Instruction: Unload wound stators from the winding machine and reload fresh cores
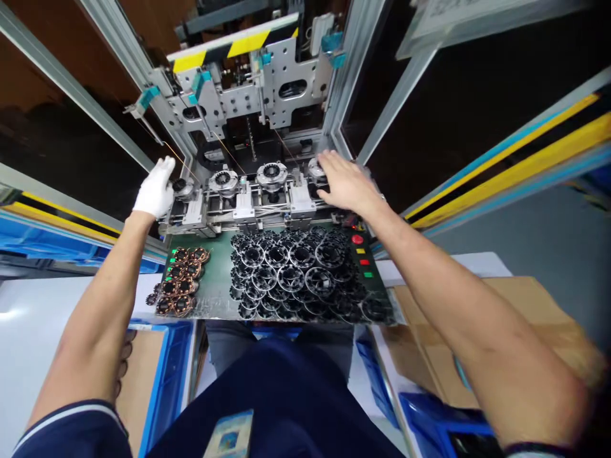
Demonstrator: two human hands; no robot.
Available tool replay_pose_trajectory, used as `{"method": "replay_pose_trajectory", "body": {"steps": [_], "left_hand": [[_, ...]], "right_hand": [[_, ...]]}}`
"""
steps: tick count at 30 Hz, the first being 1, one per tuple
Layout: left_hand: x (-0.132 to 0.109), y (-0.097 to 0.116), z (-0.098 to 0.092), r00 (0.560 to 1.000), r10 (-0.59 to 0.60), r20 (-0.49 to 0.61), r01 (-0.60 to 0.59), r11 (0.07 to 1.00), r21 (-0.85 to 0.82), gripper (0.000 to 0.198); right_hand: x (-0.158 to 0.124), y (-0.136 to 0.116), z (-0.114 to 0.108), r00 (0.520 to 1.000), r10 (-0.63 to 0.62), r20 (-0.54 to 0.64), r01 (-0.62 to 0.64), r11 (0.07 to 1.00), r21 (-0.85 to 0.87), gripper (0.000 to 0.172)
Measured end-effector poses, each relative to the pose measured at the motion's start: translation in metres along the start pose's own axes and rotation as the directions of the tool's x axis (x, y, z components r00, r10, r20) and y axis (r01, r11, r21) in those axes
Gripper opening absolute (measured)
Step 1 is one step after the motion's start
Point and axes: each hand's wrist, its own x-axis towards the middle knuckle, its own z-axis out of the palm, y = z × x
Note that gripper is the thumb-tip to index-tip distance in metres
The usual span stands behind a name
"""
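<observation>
My left hand (156, 189), in a white glove, is at the leftmost winding station (182, 188) of the machine. Its fingers are bent together beside a thin copper wire (177, 154); what they hold, if anything, is hidden. At the rightmost station (315, 168), my bare right hand (347, 183) reaches over the round holder with fingers stretched and thumb apart, covering part of it. Between the hands, two more round holders each carry a black slotted motor stator core, one on the left (223, 180) and one on the right (272, 172).
Stacked black stator cores (291, 278) cover much of the green work plate (217, 280). Copper-wound stators (181, 286) lie at its left. Coloured buttons (358, 240) line the right edge. Metal frame posts, a cardboard box (515, 318) and blue bins (174, 362) surround the station.
</observation>
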Motion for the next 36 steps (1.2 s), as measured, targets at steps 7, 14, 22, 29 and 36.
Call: {"method": "replay_pose_trajectory", "body": {"steps": [7, 14, 22, 29, 36], "left_hand": [[-0.038, -0.026, 0.046, 0.984, -0.145, 0.099, 0.145, 0.989, 0.013, 0.097], [-0.030, -0.015, 0.008, 0.969, -0.124, 0.214, 0.101, 0.988, 0.113, 0.086], [-0.011, 0.090, 0.023, 0.996, -0.027, 0.080, 0.021, 0.997, 0.068, 0.071], [-0.072, 0.079, 0.011, 0.999, -0.053, 0.002, 0.053, 0.999, 0.007, 0.083], [-0.329, -0.026, 0.030, 0.821, -0.550, -0.153, 0.487, 0.814, -0.316, 0.080]], "right_hand": [[0.002, 0.003, 0.005, 0.999, -0.028, 0.040, 0.031, 0.996, -0.089, 0.110], [0.009, 0.001, -0.001, 0.990, 0.034, 0.139, -0.014, 0.990, -0.142, 0.115], [0.066, -0.079, -0.036, 0.982, -0.003, 0.186, 0.027, 0.992, -0.125, 0.103], [0.050, -0.143, -0.032, 0.963, -0.144, 0.229, 0.162, 0.985, -0.065, 0.087], [-0.110, -0.058, -0.049, 0.959, 0.182, -0.217, -0.057, 0.874, 0.483, 0.061]]}}
